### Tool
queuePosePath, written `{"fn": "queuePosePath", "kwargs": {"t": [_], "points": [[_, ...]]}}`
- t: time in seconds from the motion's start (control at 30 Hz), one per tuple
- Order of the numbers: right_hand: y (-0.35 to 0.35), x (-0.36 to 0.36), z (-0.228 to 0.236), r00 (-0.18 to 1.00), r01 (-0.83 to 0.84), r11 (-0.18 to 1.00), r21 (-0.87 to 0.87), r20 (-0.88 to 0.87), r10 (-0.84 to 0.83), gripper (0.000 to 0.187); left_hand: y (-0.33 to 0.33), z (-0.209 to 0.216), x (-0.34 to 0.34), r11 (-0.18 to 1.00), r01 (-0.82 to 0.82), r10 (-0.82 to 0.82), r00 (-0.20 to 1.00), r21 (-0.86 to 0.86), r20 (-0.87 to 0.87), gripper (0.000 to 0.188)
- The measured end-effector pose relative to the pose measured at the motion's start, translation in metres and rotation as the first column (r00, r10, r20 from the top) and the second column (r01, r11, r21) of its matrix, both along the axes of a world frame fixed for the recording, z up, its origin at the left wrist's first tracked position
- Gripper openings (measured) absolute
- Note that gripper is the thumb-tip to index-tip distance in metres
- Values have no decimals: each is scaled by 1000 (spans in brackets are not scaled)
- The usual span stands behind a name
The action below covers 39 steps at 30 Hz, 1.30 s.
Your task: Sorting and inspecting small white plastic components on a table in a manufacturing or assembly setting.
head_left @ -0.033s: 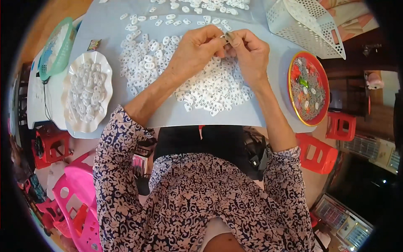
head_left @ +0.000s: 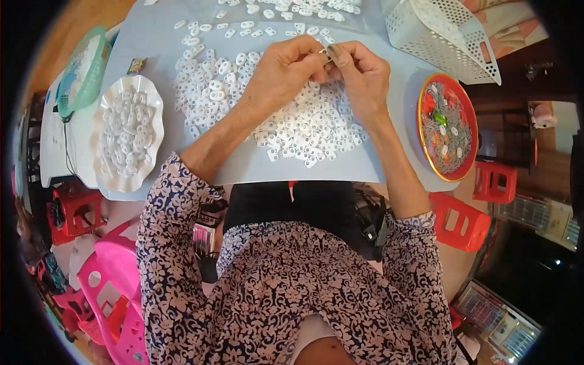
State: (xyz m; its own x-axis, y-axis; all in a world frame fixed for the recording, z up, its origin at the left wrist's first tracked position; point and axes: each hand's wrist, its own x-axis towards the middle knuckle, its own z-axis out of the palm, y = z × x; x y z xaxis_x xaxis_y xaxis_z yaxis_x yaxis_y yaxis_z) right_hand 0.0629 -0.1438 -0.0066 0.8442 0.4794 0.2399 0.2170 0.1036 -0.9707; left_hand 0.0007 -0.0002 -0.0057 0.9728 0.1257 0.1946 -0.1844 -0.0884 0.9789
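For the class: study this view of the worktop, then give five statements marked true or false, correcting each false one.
1. The left hand and right hand are close together. True.
2. The red dish is on the person's left. False: the red dish is on the right.
3. The wavy-edged white dish contains white pieces. True.
4. The perforated basket is black. False: the perforated basket is pale.
5. The chair at lower left is pink. True.

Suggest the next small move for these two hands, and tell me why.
Perhaps ease the right hand slightly away from the left hand, to bare whatever lies between: the two meet closely above the loose white pieces, and they largely hide that spot from this view.
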Motion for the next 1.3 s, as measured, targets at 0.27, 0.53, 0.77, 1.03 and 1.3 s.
{"fn": "queuePosePath", "kwargs": {"t": [0.27, 0.53, 0.77, 1.03, 1.3], "points": [[-9, 6, 6, 997, 54, 996, 75, -65, -49, 13, 39, 13, 11, 957, -226, 195, 965, 180, 173, 18], [-17, 14, 2, 988, 114, 993, 29, -108, -110, 13, 60, 15, 31, 763, -288, 156, 951, 578, 268, 12], [-16, 17, 0, 982, 155, 987, 51, -113, -149, 14, 52, 2, 53, 569, -340, -46, 896, 749, 442, 12], [-16, 16, 4, 989, 139, 990, 36, -62, -136, 14, 43, -7, 57, 496, -317, -77, 911, 808, 405, 6], [-19, 19, 2, 986, 158, 987, 31, -58, -156, 14, 35, 9, 60, 554, -142, -32, 981, 821, 191, 8]]}}
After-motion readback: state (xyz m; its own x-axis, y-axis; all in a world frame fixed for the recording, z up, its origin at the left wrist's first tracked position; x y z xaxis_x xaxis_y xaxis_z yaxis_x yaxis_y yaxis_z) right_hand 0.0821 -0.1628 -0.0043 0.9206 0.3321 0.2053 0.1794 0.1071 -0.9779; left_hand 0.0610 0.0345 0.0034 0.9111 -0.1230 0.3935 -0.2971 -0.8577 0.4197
